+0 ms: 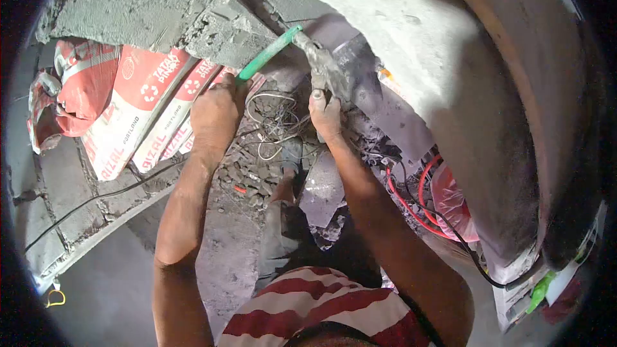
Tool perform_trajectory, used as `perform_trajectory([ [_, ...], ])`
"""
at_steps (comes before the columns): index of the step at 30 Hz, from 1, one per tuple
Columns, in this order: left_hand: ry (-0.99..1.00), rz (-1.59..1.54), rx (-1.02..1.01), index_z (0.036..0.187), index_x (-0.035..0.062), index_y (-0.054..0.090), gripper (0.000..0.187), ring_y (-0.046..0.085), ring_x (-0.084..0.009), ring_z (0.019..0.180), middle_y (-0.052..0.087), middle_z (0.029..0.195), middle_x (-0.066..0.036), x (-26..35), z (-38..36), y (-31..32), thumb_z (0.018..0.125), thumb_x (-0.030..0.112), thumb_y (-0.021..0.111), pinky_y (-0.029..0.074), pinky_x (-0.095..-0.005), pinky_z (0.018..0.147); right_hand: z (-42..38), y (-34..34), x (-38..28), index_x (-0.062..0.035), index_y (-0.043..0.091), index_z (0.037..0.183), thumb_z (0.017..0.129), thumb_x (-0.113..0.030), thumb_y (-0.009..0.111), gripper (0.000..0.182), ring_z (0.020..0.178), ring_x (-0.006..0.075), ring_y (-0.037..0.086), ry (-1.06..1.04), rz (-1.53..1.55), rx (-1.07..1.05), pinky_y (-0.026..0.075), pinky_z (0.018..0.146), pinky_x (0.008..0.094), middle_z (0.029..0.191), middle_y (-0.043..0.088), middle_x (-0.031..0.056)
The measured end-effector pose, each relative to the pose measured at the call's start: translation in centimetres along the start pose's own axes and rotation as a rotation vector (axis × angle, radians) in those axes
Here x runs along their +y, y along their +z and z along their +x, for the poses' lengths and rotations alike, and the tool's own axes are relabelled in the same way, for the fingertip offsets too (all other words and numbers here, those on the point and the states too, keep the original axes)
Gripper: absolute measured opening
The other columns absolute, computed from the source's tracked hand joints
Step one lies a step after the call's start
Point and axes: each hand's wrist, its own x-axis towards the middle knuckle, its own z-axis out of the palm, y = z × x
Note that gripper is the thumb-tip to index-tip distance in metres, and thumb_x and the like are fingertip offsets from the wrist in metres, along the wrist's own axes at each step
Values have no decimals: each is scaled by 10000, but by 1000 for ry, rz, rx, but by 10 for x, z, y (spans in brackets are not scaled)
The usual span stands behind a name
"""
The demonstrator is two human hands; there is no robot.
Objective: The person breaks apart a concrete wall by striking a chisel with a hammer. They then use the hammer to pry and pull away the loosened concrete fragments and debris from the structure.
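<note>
My left hand [217,110] is closed around the lower end of a straight green tube [270,54], which slants up and to the right. At its far end the tube meets a crumpled, dusty grey piece [321,67] that looks like cloth or plastic sheeting. My right hand [326,114] grips the lower part of this grey piece, thumb on top. Whether the tube and the piece are joined cannot be made out. Behind both hands rises a rough grey plastered ledge [238,33].
Red and white cement sacks [151,87] lean at the left. Tangled wire [276,122] and broken rubble [244,173] cover the ground between my arms. A red hose [411,202] and a black cable [472,250] run at the right, beside a curved pale wall [463,103].
</note>
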Motion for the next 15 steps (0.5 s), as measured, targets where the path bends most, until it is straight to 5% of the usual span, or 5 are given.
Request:
perform_trajectory([
  [2, 30, -31, 39, 902, 40, 630, 364, 644, -345, 559, 640, 646, -175, -2, 14, -4, 943, 394, 554, 497, -449, 485, 7, -10, -20, 63, 610, 1047, 909, -341, 600, 427, 850, 392, 635, 48, 35, -55, 476, 775, 448, 858, 637, 266],
  [4, 34, -16, -34, 918, 27, 633, 367, 642, -344, 558, 635, 638, -171, 0, 13, -13, 946, 384, 550, 495, -438, 487, -25, -15, -28, -33, 560, 843, 923, -577, 496, 554, 480, 202, 470, -397, -60, 320, 375, 461, 377, 560, 454, 32],
  [5, 38, -19, -20, 918, 27, 633, 367, 642, -344, 558, 635, 638, -171, 6, 15, -21, 946, 384, 550, 495, -438, 487, -25, -18, -25, -33, 560, 843, 923, -577, 496, 554, 480, 202, 470, -409, -60, 327, 375, 461, 377, 560, 454, 32],
  [8, 110, 31, -73, 957, 28, 622, 379, 654, -339, 589, 650, 682, -171, 22, 2, -44, 951, 398, 539, 505, -439, 504, -41, -20, 29, -69, 529, 799, 907, -627, 489, 570, 464, 116, 421, -50, 324, 190, 317, 440, 265, 569, 434, 2],
  [15, 79, 69, -17, 899, 33, 593, 355, 651, -342, 587, 655, 711, -173, -9, -8, -24, 955, 380, 542, 515, -437, 504, -58, -43, -11, -70, 511, 824, 931, -575, 489, 516, 495, 116, 422, -37, 340, -25, 319, 463, 270, 611, 448, 4],
])
